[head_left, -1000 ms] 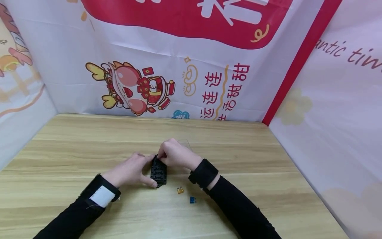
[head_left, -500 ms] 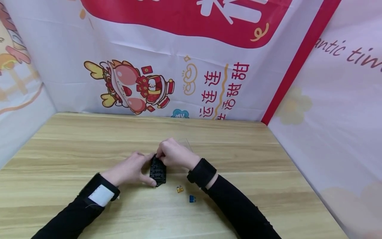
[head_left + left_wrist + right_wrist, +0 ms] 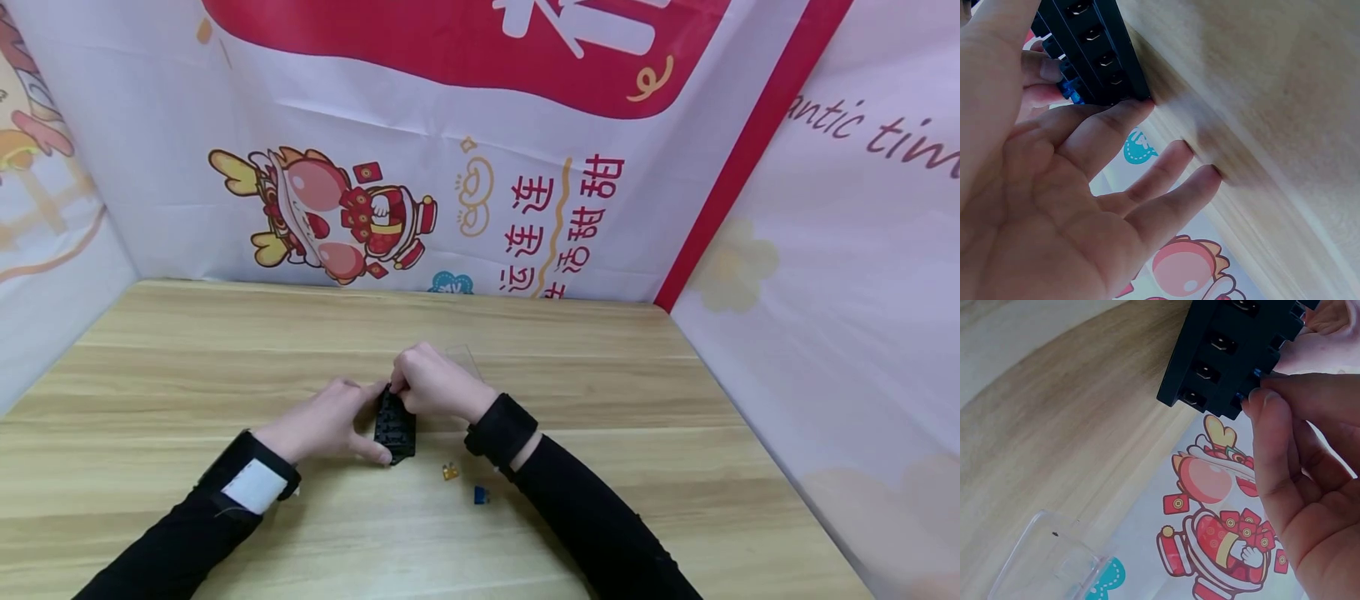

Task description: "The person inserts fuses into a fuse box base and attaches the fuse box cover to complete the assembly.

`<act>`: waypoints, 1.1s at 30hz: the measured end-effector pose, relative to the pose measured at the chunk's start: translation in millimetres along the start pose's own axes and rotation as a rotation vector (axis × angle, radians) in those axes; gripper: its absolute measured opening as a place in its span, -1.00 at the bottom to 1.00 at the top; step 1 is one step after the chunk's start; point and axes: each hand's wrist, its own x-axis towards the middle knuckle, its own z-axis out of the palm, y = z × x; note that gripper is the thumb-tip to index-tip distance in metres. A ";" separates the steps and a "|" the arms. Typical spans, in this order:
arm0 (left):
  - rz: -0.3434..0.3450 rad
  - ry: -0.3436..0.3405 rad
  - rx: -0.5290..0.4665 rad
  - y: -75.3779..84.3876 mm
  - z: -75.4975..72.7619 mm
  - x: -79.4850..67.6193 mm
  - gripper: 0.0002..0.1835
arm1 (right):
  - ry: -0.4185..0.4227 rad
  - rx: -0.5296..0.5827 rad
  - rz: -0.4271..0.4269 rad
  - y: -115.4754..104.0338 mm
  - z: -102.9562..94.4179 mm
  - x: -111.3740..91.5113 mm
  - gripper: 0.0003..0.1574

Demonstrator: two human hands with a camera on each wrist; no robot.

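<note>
A black fuse box stands on the wooden table, its rows of slots facing up. My left hand holds it between the thumb at the near end and a fingertip at the far end; in the left wrist view the other fingers stretch out beside it. At the far end, my right hand pinches a small blue blade fuse at a slot. How deep the fuse sits is hidden by the fingers. An orange blade fuse and another blue blade fuse lie on the table, nearer than the box.
A clear plastic cover lies on the table beyond my right hand, partly hidden by it in the head view. Printed cloth walls rise behind the table and at both sides.
</note>
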 end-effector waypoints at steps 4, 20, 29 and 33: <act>0.007 0.001 0.003 -0.2 -1.4 0.0 0.09 | -0.009 -0.002 0.008 -0.7 -0.2 2.6 -0.85; -0.037 -0.027 -0.004 0.9 1.2 -0.1 0.16 | -0.046 0.020 -0.074 12.8 -12.2 -4.3 -0.87; -0.030 -0.009 0.012 -1.1 0.3 0.8 0.16 | -0.034 0.023 -0.052 17.6 -22.0 -4.3 -0.87; -0.030 -0.008 0.023 -0.9 -1.1 1.2 0.17 | -0.030 0.028 -0.024 18.0 -28.8 -5.6 -0.91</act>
